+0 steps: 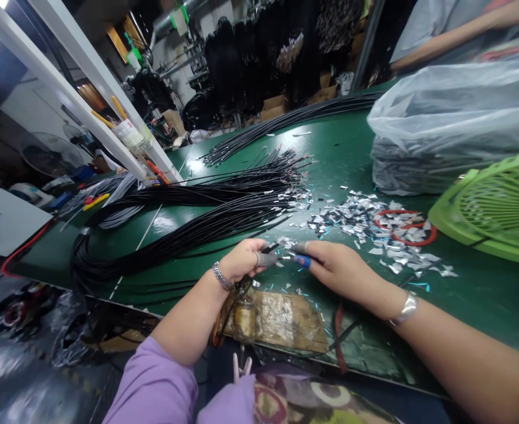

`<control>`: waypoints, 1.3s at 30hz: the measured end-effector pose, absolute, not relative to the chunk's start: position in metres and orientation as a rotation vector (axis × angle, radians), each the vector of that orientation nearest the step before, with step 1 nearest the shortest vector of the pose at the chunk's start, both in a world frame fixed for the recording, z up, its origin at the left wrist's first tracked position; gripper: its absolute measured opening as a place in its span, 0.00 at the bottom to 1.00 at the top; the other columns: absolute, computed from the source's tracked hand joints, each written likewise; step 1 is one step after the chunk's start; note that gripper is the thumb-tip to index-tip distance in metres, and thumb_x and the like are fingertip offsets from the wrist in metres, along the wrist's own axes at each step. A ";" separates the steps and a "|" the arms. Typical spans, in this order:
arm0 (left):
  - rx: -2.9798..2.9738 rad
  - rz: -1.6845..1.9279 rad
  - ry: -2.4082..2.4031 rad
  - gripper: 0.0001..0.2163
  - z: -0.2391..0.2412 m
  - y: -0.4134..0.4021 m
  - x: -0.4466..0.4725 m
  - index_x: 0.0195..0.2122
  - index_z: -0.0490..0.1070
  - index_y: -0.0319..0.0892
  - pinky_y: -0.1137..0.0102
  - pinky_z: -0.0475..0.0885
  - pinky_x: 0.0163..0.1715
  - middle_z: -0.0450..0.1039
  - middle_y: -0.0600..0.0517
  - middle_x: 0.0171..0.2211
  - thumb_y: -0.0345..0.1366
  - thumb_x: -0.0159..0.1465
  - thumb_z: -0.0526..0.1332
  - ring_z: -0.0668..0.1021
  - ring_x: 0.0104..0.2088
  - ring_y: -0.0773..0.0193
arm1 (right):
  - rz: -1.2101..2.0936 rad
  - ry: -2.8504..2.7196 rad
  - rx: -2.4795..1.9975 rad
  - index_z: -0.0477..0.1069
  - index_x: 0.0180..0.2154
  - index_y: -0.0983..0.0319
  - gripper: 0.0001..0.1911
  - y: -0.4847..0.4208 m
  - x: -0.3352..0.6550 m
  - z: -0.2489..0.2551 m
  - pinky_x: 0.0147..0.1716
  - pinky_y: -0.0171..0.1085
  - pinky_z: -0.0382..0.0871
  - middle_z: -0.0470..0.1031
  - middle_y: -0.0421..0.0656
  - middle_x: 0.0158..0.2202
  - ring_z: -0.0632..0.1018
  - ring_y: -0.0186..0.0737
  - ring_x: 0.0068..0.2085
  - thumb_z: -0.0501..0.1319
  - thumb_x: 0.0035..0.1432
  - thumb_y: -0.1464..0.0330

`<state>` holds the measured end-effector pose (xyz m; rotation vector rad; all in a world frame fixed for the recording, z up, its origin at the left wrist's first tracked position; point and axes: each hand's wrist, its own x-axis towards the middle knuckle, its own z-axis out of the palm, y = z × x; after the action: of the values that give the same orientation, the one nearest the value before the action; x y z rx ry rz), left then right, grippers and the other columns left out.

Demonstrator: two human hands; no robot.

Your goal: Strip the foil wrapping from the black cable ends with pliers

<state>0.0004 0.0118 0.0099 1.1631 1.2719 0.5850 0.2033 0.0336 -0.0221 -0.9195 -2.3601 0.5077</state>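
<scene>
Seen nearest: patterned cloth, then taped board at bench edge. Pinched in nearly closed left hand, above bench: apparent cable end, likely for steadiness. Opposite, thumb and forefinger close together at its tip: right hand, hold too blurred to tell. Farther: black cable bundle, ends toward hands, probably for easy reach; silvery scraps heaped beyond fingers, presumably for working room.

The tabletop is glossy, the cables smooth, the scraps foil-shiny.
</scene>
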 end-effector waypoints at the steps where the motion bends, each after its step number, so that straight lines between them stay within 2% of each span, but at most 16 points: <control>1: 1.177 0.606 1.275 0.13 0.010 0.012 0.001 0.26 0.64 0.38 0.80 0.50 0.10 0.58 0.61 0.12 0.41 0.48 0.66 0.58 0.11 0.78 | 0.637 -2.274 -0.945 0.72 0.31 0.60 0.12 0.035 0.203 -0.022 0.26 0.36 0.67 0.76 0.42 0.26 0.74 0.39 0.27 0.52 0.60 0.65; 3: 1.204 0.641 1.288 0.14 0.009 0.011 0.002 0.27 0.64 0.39 0.80 0.52 0.10 0.60 0.61 0.13 0.42 0.48 0.66 0.60 0.11 0.77 | 0.894 -2.105 -0.971 0.73 0.33 0.60 0.14 0.037 0.200 -0.024 0.27 0.37 0.69 0.77 0.42 0.27 0.75 0.40 0.28 0.53 0.59 0.60; 6: 1.223 0.664 1.294 0.16 0.008 0.009 0.004 0.28 0.63 0.39 0.79 0.55 0.10 0.62 0.61 0.14 0.43 0.47 0.67 0.61 0.11 0.76 | 1.211 -1.907 -0.944 0.72 0.36 0.61 0.18 0.036 0.192 -0.028 0.32 0.40 0.73 0.77 0.43 0.29 0.77 0.43 0.32 0.59 0.53 0.54; 9: 1.226 0.672 1.289 0.18 0.008 0.008 0.006 0.27 0.62 0.39 0.79 0.58 0.10 0.63 0.60 0.15 0.44 0.46 0.67 0.63 0.11 0.76 | 1.359 -1.738 -0.866 0.70 0.44 0.61 0.25 0.032 0.184 -0.035 0.38 0.42 0.74 0.77 0.45 0.36 0.77 0.43 0.36 0.65 0.47 0.53; 11: 1.221 0.675 1.273 0.18 0.007 0.008 0.006 0.28 0.62 0.39 0.79 0.58 0.11 0.64 0.60 0.15 0.45 0.46 0.67 0.64 0.11 0.76 | 1.364 -1.685 -0.850 0.66 0.50 0.60 0.30 0.029 0.181 -0.038 0.35 0.41 0.74 0.75 0.45 0.38 0.76 0.40 0.33 0.65 0.47 0.54; 13: 1.213 0.666 1.244 0.19 0.006 0.009 0.005 0.29 0.62 0.39 0.79 0.57 0.10 0.64 0.60 0.15 0.45 0.46 0.67 0.64 0.11 0.76 | 1.338 -1.694 -0.864 0.64 0.53 0.60 0.31 0.027 0.182 -0.039 0.27 0.37 0.72 0.74 0.44 0.38 0.73 0.35 0.27 0.64 0.49 0.55; 16: 1.187 0.622 1.180 0.20 0.004 0.011 0.001 0.28 0.62 0.39 0.80 0.55 0.09 0.64 0.60 0.14 0.48 0.47 0.67 0.62 0.10 0.77 | 1.243 -1.754 -0.865 0.69 0.49 0.60 0.25 0.026 0.184 -0.037 0.23 0.35 0.68 0.74 0.42 0.36 0.69 0.33 0.24 0.63 0.52 0.56; 21: 1.124 0.577 1.112 0.21 0.006 0.012 -0.001 0.27 0.61 0.39 0.80 0.53 0.09 0.64 0.60 0.14 0.50 0.46 0.66 0.62 0.09 0.77 | 1.038 -1.833 -0.810 0.74 0.43 0.59 0.16 0.029 0.184 -0.036 0.35 0.39 0.71 0.75 0.44 0.37 0.74 0.40 0.34 0.61 0.54 0.59; 23: 1.104 0.577 1.118 0.21 0.006 0.013 -0.001 0.28 0.61 0.39 0.80 0.52 0.09 0.63 0.60 0.14 0.50 0.46 0.66 0.62 0.09 0.77 | 1.006 -1.865 -0.789 0.74 0.43 0.59 0.15 0.030 0.184 -0.035 0.38 0.41 0.71 0.76 0.45 0.39 0.75 0.41 0.37 0.61 0.55 0.61; 28: 1.068 0.570 1.112 0.21 0.003 0.015 -0.002 0.28 0.62 0.39 0.80 0.50 0.09 0.63 0.60 0.13 0.51 0.46 0.67 0.60 0.09 0.77 | 1.009 -1.873 -0.786 0.74 0.42 0.60 0.15 0.029 0.184 -0.035 0.36 0.40 0.71 0.76 0.44 0.37 0.75 0.41 0.36 0.61 0.54 0.61; 35: 1.043 0.521 1.159 0.21 0.004 0.015 0.001 0.26 0.61 0.40 0.80 0.49 0.08 0.63 0.60 0.12 0.49 0.45 0.68 0.60 0.09 0.77 | 1.076 -1.839 -0.745 0.74 0.41 0.59 0.14 0.029 0.183 -0.034 0.38 0.40 0.71 0.76 0.45 0.41 0.76 0.41 0.39 0.62 0.53 0.61; 39: 1.050 0.494 1.164 0.19 0.002 0.015 0.000 0.26 0.61 0.39 0.80 0.50 0.09 0.63 0.60 0.13 0.47 0.46 0.67 0.60 0.09 0.77 | 1.012 -1.920 -0.771 0.75 0.34 0.60 0.10 0.030 0.184 -0.035 0.37 0.39 0.71 0.77 0.43 0.34 0.76 0.41 0.35 0.60 0.55 0.61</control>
<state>0.0002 0.0153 0.0022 1.0496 1.1636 0.4936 0.1838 0.0298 -0.0353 -0.7712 -1.9198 1.0123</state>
